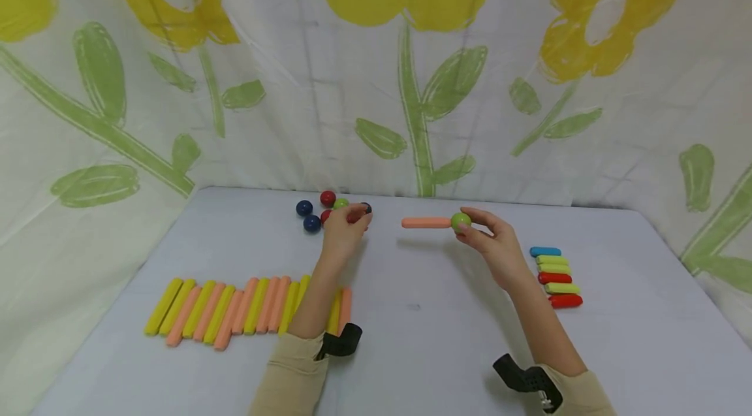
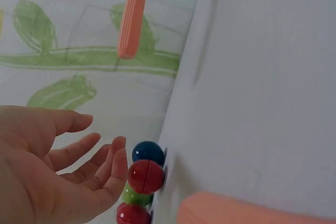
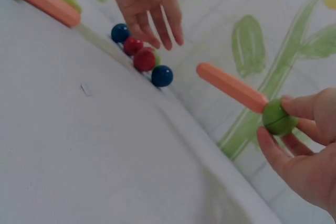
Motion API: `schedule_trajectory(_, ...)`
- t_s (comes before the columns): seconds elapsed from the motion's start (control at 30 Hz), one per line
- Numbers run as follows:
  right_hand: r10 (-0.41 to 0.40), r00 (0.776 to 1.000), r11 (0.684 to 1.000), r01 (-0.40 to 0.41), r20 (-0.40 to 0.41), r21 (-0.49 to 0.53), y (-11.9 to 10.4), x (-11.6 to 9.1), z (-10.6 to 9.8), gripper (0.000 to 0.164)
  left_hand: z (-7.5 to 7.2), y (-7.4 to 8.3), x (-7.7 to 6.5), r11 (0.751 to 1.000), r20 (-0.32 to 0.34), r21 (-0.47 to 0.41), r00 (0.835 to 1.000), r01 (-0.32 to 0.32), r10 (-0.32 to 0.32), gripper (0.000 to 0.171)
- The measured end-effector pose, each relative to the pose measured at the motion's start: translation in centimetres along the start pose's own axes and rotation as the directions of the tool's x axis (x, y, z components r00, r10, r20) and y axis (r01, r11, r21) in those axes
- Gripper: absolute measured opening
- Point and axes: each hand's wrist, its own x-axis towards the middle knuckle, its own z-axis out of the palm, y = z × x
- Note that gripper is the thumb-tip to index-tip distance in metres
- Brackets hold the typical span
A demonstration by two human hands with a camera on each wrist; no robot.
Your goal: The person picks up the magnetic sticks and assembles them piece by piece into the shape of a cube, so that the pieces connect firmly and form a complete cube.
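Note:
My right hand [image 1: 499,246] pinches a green ball [image 1: 461,221] between thumb and fingers, above the table. From the ball an orange rod [image 1: 425,223] points left, joined to it end-on. My left hand [image 1: 343,233] is over the cluster of balls at the back, its fingers loosely bent with nothing between them in the left wrist view. Around it lie dark blue balls [image 1: 304,208], red balls [image 1: 328,198] and a green ball [image 1: 341,204], some partly covered by the hand. In the left wrist view, a red ball [image 2: 146,177] is close beside the fingertips.
A row of yellow rods [image 1: 163,306] and orange rods [image 1: 228,320] lies at the front left, partly behind my left forearm. Shorter blue [image 1: 545,251], light green [image 1: 553,260] and red rods [image 1: 566,301] are stacked in a column at right. A flowered curtain [image 1: 282,109] hangs behind the table [image 1: 423,351].

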Motion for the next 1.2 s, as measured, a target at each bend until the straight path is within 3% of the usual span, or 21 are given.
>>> schedule_trajectory(0.1,0.005,1.000,1.000,-0.005,0.003,0.000,0.1,0.0,0.0,0.049,-0.9,-0.4,0.3,0.999,0.010,0.048,1.000,0.017,-0.018,0.037)
schedule_trajectory(0.3,0.013,1.000,1.000,-0.013,0.006,-0.006,0.2,0.0,0.0,0.050,-1.9,-1.1,0.7,0.987,0.103,0.152,0.993,0.043,-0.059,0.045)
schedule_trajectory(0.63,0.023,1.000,1.000,-0.023,0.016,-0.003,0.5,-0.1,-0.2,0.050,-1.7,-1.9,0.6,0.971,0.164,0.229,0.980,0.070,-0.109,0.042)
schedule_trajectory(0.8,0.028,0.999,0.999,-0.028,0.028,0.031,0.8,0.0,-0.2,0.051,-1.4,-1.8,0.2,0.967,0.183,0.251,0.978,0.052,-0.100,0.037)
schedule_trajectory(1.0,0.037,0.999,0.997,-0.039,0.030,0.071,0.9,0.2,-0.2,0.050,-1.2,-1.3,0.1,0.977,0.184,0.188,0.973,0.103,-0.138,0.038)
schedule_trajectory(1.2,0.038,0.999,0.995,-0.041,0.038,0.089,0.7,0.3,-0.1,0.050,-1.2,-0.2,0.0,0.996,0.264,0.026,0.961,0.082,-0.086,0.041)
